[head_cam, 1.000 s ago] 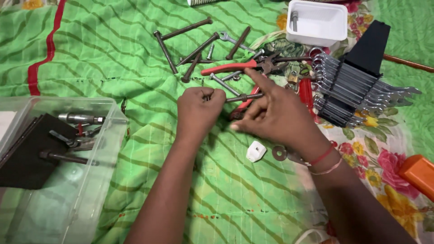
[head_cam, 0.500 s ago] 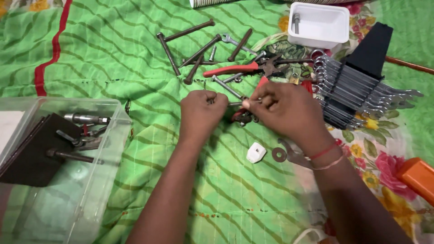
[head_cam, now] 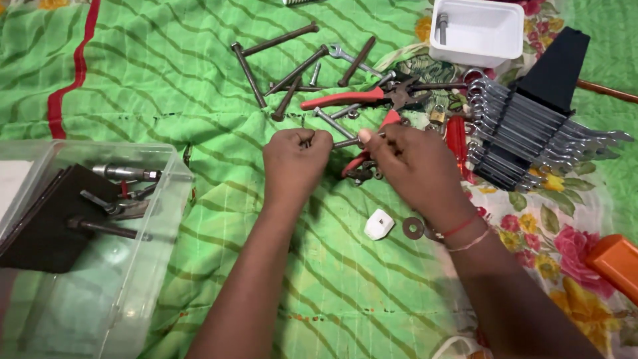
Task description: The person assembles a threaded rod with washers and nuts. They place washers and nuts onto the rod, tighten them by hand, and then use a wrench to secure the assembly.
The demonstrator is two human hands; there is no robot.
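Gripping bolt [head_cam: 347,141] w/ both fists, L hand [head_cam: 294,166] & R hand [head_cam: 412,166]; pliers [head_cam: 362,98] just behind.

No packages, labels, signs or screens show among the tools

Both forearms are bare, with no sleeves showing anywhere up to the bottom edge of the view. The left hand [head_cam: 294,163] carries no ring, band or watch. The right hand [head_cam: 415,166] has 2 thin threads tied around its wrist, 1 red and 1 paler, pinkish, lying close together just above the hand.
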